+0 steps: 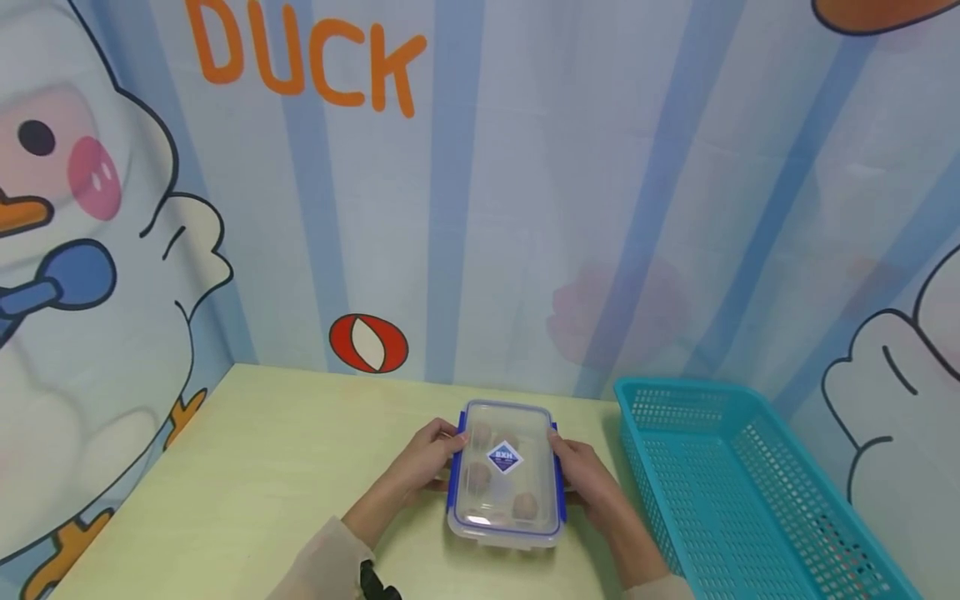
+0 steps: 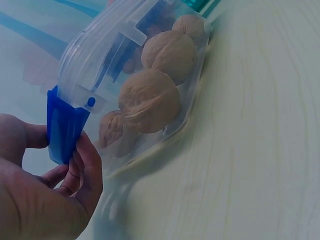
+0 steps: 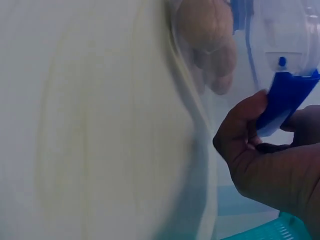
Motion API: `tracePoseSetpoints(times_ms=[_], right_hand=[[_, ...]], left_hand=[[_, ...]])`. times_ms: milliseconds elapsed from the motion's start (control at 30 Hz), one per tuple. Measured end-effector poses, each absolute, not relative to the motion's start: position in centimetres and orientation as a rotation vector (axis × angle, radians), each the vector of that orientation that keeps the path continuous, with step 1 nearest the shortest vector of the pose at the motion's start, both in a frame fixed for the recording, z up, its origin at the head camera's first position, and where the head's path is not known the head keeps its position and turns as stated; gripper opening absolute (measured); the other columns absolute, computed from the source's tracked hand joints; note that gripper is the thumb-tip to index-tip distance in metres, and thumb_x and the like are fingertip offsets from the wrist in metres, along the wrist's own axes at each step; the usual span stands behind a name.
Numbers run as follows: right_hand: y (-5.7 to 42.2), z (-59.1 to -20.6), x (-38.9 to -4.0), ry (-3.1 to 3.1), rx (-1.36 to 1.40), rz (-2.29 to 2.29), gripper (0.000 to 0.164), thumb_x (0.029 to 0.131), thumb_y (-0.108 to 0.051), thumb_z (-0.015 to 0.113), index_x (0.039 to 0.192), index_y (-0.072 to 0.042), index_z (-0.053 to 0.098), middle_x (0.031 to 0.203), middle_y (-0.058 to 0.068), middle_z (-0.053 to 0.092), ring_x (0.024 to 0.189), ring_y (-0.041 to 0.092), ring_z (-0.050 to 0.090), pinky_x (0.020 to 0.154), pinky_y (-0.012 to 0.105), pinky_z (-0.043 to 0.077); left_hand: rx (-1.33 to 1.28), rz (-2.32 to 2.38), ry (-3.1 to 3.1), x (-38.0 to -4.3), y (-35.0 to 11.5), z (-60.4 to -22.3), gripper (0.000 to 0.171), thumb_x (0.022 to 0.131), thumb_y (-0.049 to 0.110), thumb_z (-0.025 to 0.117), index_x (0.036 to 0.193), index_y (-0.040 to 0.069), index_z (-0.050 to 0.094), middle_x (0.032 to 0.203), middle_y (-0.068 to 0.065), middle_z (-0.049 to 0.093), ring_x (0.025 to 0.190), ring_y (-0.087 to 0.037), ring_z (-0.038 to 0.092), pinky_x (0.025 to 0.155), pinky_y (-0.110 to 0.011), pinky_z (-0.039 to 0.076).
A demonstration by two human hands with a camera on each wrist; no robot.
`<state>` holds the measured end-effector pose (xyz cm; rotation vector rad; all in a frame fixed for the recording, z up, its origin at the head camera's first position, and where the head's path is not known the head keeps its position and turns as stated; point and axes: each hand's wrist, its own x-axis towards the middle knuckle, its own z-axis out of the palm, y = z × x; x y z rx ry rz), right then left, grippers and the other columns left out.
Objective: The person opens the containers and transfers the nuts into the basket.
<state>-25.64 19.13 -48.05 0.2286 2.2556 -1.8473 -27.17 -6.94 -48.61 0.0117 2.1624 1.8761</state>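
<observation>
Pale yellow wood-grained table (image 1: pixel 285 450) with a clear lidded box (image 1: pixel 501 493) and a turquoise basket (image 1: pixel 738 500) directly on it

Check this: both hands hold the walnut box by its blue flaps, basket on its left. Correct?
No: the head view shows the basket right of the walnut box. The rest stands: left hand and right hand hold its blue flaps.

The left sleeve (image 1: pixel 327 562) is pale beige and plain, and the right sleeve (image 1: pixel 660 589) matches it in colour. A small black fitting (image 1: pixel 375 581), knobbed in outline, shows at the left sleeve's edge.
</observation>
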Motion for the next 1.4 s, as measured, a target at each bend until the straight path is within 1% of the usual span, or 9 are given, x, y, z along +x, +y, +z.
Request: tracePoseSetpoints(times_ms=[200,367,467,600,767,900,1000,1167,1400], right_hand=[[19.3,-48.7,-26.4,2.138,0.227,-1.917,0.06,0.114,-0.045,0.038,0.141,0.006,0.055,0.113,0.017,0.068,0.095,0.028,0.069,0.08,0.043,0.06],[19.4,-48.9,-26.5,2.101,0.265,-1.94,0.057,0.116,-0.038,0.029,0.139,0.008,0.054,0.111,0.016,0.065,0.098,0.026,0.066,0.084,0.042,0.058],[19.5,-48.9,-26.6,2.126,0.257,-1.916,0.057,0.117,-0.038,0.029,0.137,0.01,0.055,0.109,0.017,0.066,0.097,0.026,0.068,0.085,0.043,0.059],[19.7,-48.6,-26.5,2.264,0.264,-1.835,0.06,0.116,-0.042,0.035,0.135,0.012,0.055,0.107,0.017,0.067,0.095,0.026,0.068,0.082,0.042,0.06],[19.5,-47.6,-25.8,2.534,0.25,-1.66,0.059,0.113,-0.046,0.046,0.134,0.008,0.053,0.111,0.022,0.065,0.092,0.028,0.068,0.074,0.041,0.062],[19.1,-46.7,-25.0,2.647,0.165,-1.524,0.069,0.109,-0.05,0.056,0.149,0.006,0.047,0.13,0.03,0.061,0.1,0.034,0.069,0.076,0.043,0.063],[18.8,-46.3,-24.6,2.658,0.085,-1.429,0.081,0.104,-0.053,0.063,0.156,0.005,0.041,0.133,0.03,0.06,0.107,0.037,0.069,0.08,0.047,0.063],[18.5,-46.8,-24.2,2.684,0.011,-1.372,0.088,0.099,-0.053,0.072,0.159,0.002,0.038,0.129,0.026,0.063,0.112,0.039,0.066,0.09,0.054,0.059],[18.4,-47.5,-24.1,2.68,0.015,-1.428,0.089,0.098,-0.053,0.073,0.159,0.001,0.039,0.134,0.029,0.062,0.116,0.042,0.065,0.094,0.056,0.058]], left_hand=[[0.017,1.866,2.172,-27.2,-7.0,-48.8,0.038,0.109,0.035,0.061,0.13,0.004,0.055,0.112,-0.012,0.063,0.096,-0.026,0.063,0.069,-0.035,0.059],[0.017,1.865,2.163,-27.2,-7.2,-48.8,0.039,0.108,0.035,0.061,0.13,0.004,0.055,0.112,-0.013,0.063,0.095,-0.027,0.064,0.068,-0.035,0.06],[0.017,1.868,2.162,-27.2,-7.3,-48.7,0.04,0.108,0.036,0.062,0.13,0.003,0.055,0.113,-0.013,0.063,0.096,-0.027,0.065,0.069,-0.036,0.061],[0.016,1.872,2.159,-27.1,-7.3,-48.6,0.043,0.108,0.038,0.063,0.131,0.003,0.055,0.112,-0.013,0.064,0.095,-0.026,0.065,0.068,-0.035,0.061],[0.04,1.873,2.141,-27.1,-7.5,-48.6,0.048,0.107,0.041,0.063,0.133,0.001,0.054,0.113,-0.013,0.065,0.096,-0.027,0.067,0.069,-0.035,0.061],[0.035,1.858,2.159,-27.1,-7.6,-48.7,0.054,0.106,0.046,0.063,0.131,-0.001,0.056,0.112,-0.013,0.067,0.095,-0.026,0.068,0.071,-0.037,0.062],[0.027,1.837,2.159,-27.3,-7.5,-48.9,0.053,0.106,0.047,0.063,0.125,-0.001,0.058,0.107,-0.012,0.067,0.088,-0.024,0.067,0.069,-0.036,0.061],[0.064,1.829,2.091,-28.0,-7.5,-49.3,0.046,0.109,0.044,0.058,0.123,0.0,0.06,0.107,-0.012,0.066,0.087,-0.023,0.065,0.067,-0.034,0.059],[0.024,1.931,1.92,-28.2,-7.9,-50.3,0.042,0.115,0.024,0.04,0.139,-0.007,0.055,0.11,-0.012,0.071,0.094,-0.021,0.069,0.077,-0.039,0.061]])
